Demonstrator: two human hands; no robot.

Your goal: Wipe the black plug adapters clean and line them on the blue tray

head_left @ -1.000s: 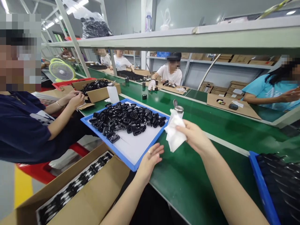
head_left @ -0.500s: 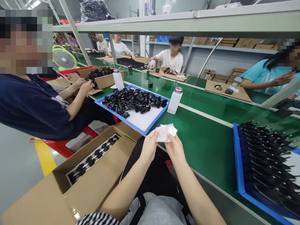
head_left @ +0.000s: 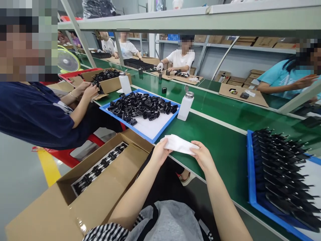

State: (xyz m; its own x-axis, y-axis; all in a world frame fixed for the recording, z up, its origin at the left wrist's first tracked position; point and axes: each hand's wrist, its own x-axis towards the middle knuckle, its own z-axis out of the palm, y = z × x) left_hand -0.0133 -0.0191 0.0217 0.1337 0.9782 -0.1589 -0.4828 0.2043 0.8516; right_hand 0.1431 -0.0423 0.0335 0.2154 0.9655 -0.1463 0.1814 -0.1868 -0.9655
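A white cloth, folded into a long strip, is stretched between my two hands above the near edge of the green table. My left hand pinches its left end, thumb on top. At the other end, my right hand grips it between thumb and fingers. Just beyond the cloth is a blue-rimmed tray with a heap of small black plastic parts. Beside that tray a white pump bottle stands upright with its metal lid raised.
An open cardboard box with rows of black parts lies at my left. On the right, another blue tray holds black parts with prongs. A co-worker sits at left. Others work across the green conveyor. A shelf beam crosses overhead.
My hands have moved apart, the right one going rightward. The cloth, bunched and short before, is now drawn out into a longer strip. The view has shifted slightly.
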